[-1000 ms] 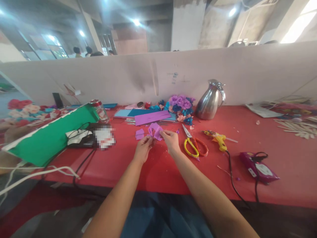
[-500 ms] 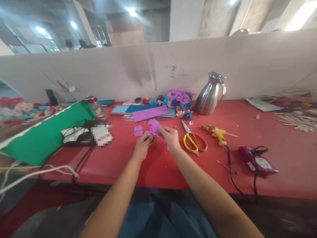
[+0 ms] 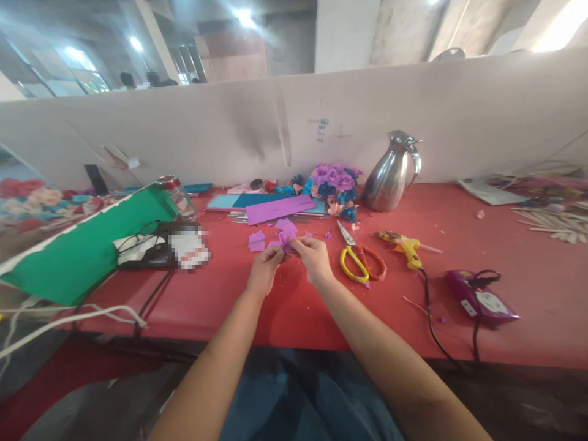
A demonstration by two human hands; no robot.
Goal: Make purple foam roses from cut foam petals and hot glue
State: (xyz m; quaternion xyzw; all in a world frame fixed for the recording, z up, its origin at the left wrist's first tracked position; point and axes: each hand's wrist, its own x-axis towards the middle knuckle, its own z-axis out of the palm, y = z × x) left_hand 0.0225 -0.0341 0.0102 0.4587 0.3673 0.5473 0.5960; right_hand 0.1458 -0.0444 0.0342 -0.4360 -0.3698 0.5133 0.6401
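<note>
A small purple paper flower point(image 3: 286, 235) is pinched between my two hands above the red table. My left hand point(image 3: 266, 268) grips it low on its left side, fingertips pressed together. On the right, my right hand point(image 3: 313, 256) pinches the petal edge with thumb and forefinger. Loose purple paper pieces point(image 3: 256, 241) lie just left of the flower, with others partly hidden behind it. Beyond them a long purple paper strip point(image 3: 280, 210) rests on blue sheets. Scissors point(image 3: 356, 254) with yellow and red handles lie open to the right of my right hand.
A yellow glue gun point(image 3: 408, 250) with a black cord and a purple box point(image 3: 481, 298) lie at the right. Behind stand a steel jug point(image 3: 388, 174) and a bunch of paper flowers point(image 3: 334, 180). A green board point(image 3: 92, 251) and a glass jar point(image 3: 178, 199) are left.
My right hand has shifted slightly left and inward, closer to my left hand. The purple paper it held out flat now sits against the flower. The camera view moved a little.
</note>
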